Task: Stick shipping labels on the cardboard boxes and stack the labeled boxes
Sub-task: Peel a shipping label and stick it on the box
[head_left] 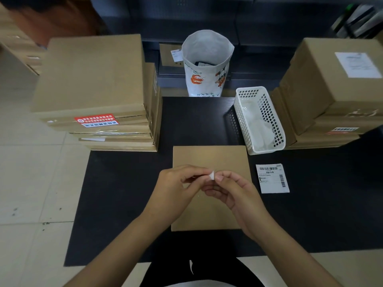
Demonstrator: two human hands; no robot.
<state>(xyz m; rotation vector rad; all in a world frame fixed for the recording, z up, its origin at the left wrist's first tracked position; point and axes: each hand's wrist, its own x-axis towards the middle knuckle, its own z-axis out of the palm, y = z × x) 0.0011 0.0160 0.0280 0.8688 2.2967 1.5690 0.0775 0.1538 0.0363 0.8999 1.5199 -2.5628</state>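
A flat cardboard box (pixel 209 158) lies on the black mat (pixel 116 204) in front of me. Above its middle, my left hand (pixel 176 187) and my right hand (pixel 234 193) meet, both pinching a small white piece of paper (pixel 211 175) between fingertips. A shipping label (pixel 272 178) with barcodes lies flat on the mat to the right of the box, apart from both hands. A tall stack of plain boxes (pixel 93 83) stands at the left. At the right stands another stack (pixel 331 94), its top box bearing a white label (pixel 357 64).
A white perforated basket (pixel 259 119) holding crumpled white paper sits right of centre behind the box. A white printed bag (pixel 207 63) stands open at the back. Pale tiled floor (pixel 31 183) lies left of the mat. Dark shelving runs along the back.
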